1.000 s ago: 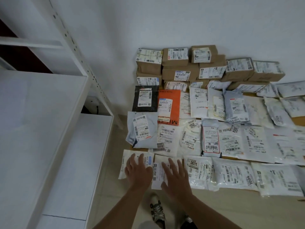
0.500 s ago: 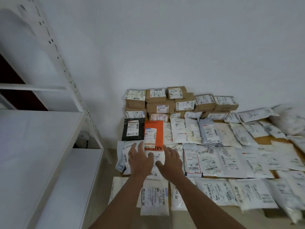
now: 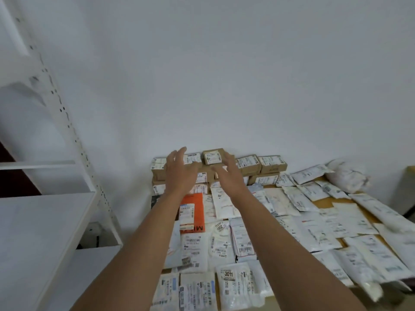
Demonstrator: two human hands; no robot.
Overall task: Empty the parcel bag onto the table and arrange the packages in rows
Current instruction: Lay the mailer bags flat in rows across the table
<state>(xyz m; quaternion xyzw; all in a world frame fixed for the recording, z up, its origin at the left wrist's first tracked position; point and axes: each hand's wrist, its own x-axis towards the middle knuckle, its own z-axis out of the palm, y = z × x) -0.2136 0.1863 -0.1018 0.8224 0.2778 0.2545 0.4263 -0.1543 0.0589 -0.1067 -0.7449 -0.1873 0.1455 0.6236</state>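
Rows of labelled packages cover the table (image 3: 324, 202). White soft mailers (image 3: 242, 281) fill the near rows, with an orange mailer (image 3: 193, 207) among them. Brown cardboard boxes (image 3: 249, 163) are stacked against the wall at the back. Both my arms stretch far over the rows. My left hand (image 3: 179, 171) hovers with spread fingers in front of the back-left boxes. My right hand (image 3: 229, 173), fingers straight, hangs just below a small box (image 3: 214, 157) on top of the stack. Neither hand holds anything. No parcel bag shows.
A white metal shelf unit (image 3: 45, 216) with a perforated upright stands close on the left of the table. A bulky white soft parcel (image 3: 347, 176) lies at the back right. The plain wall rises right behind the boxes.
Both hands have left the front-row mailers and reached forward over the rows to the box stack at the wall. The camera has tilted up.
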